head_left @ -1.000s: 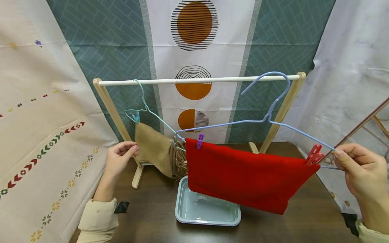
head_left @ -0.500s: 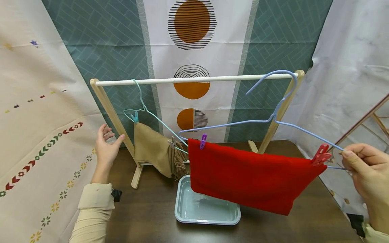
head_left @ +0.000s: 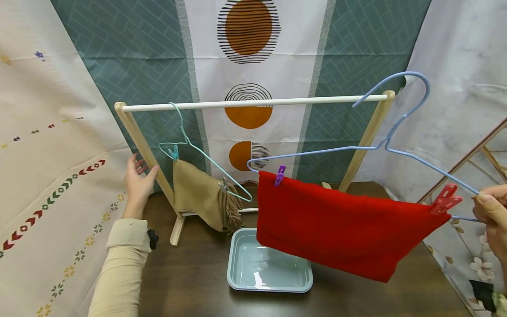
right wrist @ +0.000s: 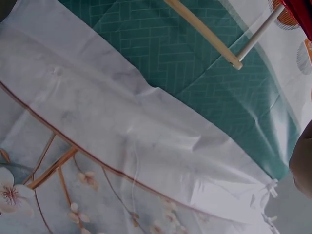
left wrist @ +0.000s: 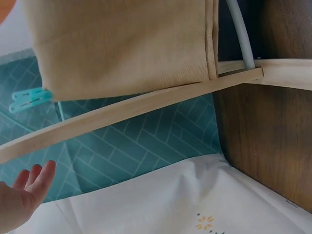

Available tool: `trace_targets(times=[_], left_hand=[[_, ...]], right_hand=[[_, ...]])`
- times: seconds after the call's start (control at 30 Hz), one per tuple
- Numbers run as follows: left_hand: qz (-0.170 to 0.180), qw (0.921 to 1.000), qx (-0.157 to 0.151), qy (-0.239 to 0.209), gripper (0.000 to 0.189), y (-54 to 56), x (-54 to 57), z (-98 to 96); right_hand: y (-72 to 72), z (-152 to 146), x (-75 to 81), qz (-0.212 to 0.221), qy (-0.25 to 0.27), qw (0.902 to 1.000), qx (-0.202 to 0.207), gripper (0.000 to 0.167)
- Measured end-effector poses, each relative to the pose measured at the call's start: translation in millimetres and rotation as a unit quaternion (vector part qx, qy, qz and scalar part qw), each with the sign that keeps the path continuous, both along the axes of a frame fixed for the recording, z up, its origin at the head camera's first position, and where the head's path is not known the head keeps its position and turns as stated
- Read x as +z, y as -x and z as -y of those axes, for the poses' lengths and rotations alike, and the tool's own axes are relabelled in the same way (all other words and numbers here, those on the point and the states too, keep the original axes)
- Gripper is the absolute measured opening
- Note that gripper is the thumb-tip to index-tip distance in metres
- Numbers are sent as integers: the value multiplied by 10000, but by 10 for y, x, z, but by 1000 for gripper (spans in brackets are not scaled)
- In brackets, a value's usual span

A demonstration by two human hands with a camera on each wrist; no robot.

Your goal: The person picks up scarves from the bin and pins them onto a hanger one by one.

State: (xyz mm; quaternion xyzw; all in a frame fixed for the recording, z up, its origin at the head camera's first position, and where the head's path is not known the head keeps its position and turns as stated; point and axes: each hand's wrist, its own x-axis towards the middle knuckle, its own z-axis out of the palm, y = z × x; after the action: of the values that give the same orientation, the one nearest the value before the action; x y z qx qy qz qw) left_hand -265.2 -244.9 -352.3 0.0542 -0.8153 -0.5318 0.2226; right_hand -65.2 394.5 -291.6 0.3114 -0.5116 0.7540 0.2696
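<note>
At the right edge of the head view, my right hand (head_left: 493, 211) pinches the right end of a blue hanger (head_left: 332, 150). A folded red cloth (head_left: 336, 229) hangs from it, clipped by a purple clothespin (head_left: 280, 175) and a red clothespin (head_left: 445, 200). The hanger's hook overlaps the rack's white rail (head_left: 253, 103) in this view. My left hand (head_left: 138, 185), its fingers loosely spread and holding nothing, is beside the left wooden post (head_left: 147, 154). In the left wrist view, a gap shows between the fingers (left wrist: 41, 180) and that post. The right wrist view shows only a dark edge of the right hand (right wrist: 302, 161).
A teal hanger (head_left: 210, 160) hangs on the rail's left part. From it hangs a tan fringed scarf (head_left: 198, 193), clipped by a teal clothespin (head_left: 174, 152) and a greyish one. A pale blue tray (head_left: 233, 264) stands on the dark table (head_left: 190, 281). Patterned curtains surround the rack.
My right hand has carried the blue hanger and red cloth to the right, the hook rising. My left hand has moved left from the tan scarf to the post, its fingers opening out.
</note>
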Motion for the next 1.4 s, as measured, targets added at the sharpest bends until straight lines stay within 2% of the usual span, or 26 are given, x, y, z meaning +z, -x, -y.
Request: trace_targets(times=[0.1,0.27,0.37,0.5,0.67,0.77,0.9,0.97,1.2,1.4], left_hand=[[-188,9996,112,200,59,63,-33,-21],[-430,9962,490,586,37,137,-92,-50],[-418,9951,642,630,34,167,-106,-55],[-483,9945,675,642,33,187,-105,-42],[-599,9937,687,656,30,198,-108,-39],[-640,9930,731,664,28,207,-114,-36],[-702,9923,773,666,26,220,-116,-26],[-684,9923,769,687,25,223,-116,-27],[-771,9910,789,753,23,225,-140,-29],[-782,9901,848,800,23,233,-150,-19]], right_hand=[[-10,-74,-5,103,-179,9998,-72,37],[3,-88,14,185,-258,9989,-355,37],[36,-36,38,148,-2,9996,-259,34],[117,66,71,169,380,9991,-68,28],[231,166,120,468,589,9965,-365,27],[293,235,148,774,687,9915,-789,23],[376,341,181,1321,605,9780,-1498,15],[419,389,191,1558,575,9717,-1680,13],[589,537,177,1983,751,9654,-1516,14],[721,656,149,2220,587,9601,-1595,18]])
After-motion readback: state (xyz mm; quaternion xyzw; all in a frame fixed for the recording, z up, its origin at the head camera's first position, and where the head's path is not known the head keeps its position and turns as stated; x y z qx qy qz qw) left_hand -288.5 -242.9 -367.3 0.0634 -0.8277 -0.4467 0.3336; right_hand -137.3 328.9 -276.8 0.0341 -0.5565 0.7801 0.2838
